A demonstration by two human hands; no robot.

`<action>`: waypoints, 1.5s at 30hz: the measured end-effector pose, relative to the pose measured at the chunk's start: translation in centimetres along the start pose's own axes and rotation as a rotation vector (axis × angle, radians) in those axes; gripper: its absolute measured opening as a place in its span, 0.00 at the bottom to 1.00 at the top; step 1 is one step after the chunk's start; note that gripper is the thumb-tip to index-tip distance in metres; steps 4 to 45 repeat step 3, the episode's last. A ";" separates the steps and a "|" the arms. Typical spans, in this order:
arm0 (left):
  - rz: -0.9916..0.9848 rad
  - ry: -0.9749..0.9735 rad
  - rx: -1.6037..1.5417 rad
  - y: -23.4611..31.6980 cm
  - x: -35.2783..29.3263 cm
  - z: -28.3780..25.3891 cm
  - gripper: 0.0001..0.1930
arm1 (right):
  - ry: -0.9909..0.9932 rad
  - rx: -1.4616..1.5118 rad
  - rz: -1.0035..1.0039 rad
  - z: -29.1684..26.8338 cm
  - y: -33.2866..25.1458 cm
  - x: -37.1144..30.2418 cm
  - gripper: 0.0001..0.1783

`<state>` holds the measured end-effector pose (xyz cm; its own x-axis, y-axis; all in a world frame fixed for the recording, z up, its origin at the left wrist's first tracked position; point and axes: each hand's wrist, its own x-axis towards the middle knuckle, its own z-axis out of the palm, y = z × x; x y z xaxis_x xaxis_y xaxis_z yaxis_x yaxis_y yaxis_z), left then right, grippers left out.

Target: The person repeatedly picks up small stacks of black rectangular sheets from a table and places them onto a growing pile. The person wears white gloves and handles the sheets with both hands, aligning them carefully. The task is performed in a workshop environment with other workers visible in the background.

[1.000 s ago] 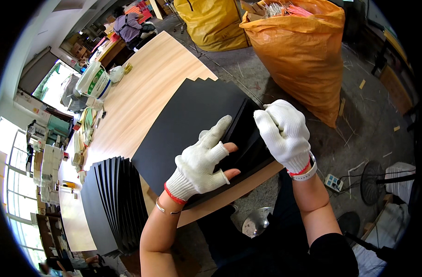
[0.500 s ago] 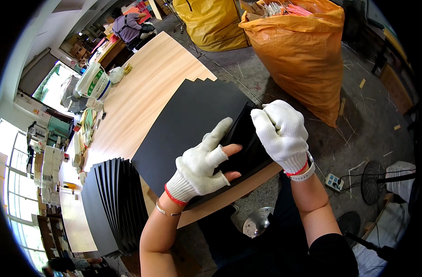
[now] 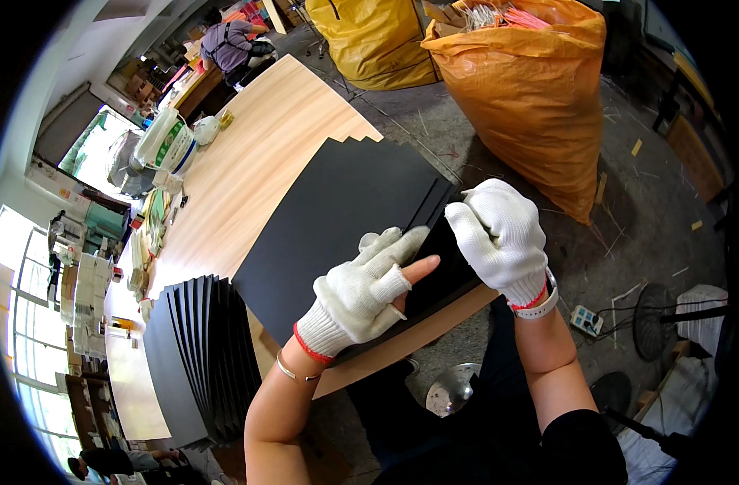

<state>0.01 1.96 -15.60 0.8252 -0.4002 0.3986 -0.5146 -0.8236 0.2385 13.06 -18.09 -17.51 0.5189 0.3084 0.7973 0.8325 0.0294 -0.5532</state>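
Observation:
A stack of large black sheets (image 3: 329,206) lies on the wood-grain table in front of me, its near right edges stepped and partly lifted. My left hand (image 3: 361,291), in a white glove with bare fingertips, rests at those edges with its fingers stretched out. At the sheets' right corner is my right hand (image 3: 499,234), also gloved, its fingers curled closed. What it grips, if anything, is hidden by the glove. To the left, a second stack of black sheets (image 3: 179,356) is fanned out along the table edge.
The wooden table (image 3: 260,121) runs away to the far left, with a white bucket (image 3: 163,141) on it. An orange sack (image 3: 527,97) and a yellow sack (image 3: 369,40) stand beyond on the floor. A power strip (image 3: 586,320) lies at right. Another person (image 3: 228,48) sits far off.
My left hand has slid slightly right along the sheet edges, its fingers shifting. My right hand has moved a little right and down, still closed. The upper sheets' lifted edges lie flatter.

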 end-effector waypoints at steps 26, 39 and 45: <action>-0.056 -0.127 0.104 -0.5 0.1 0.1 0.34 | 0.031 0.032 -0.019 0.0 0.3 -0.1 0.14; -0.056 -0.127 0.104 -0.5 0.1 0.1 0.34 | 0.031 0.032 -0.019 0.0 0.3 -0.1 0.14; -0.056 -0.127 0.104 -0.5 0.1 0.1 0.34 | 0.031 0.032 -0.019 0.0 0.3 -0.1 0.14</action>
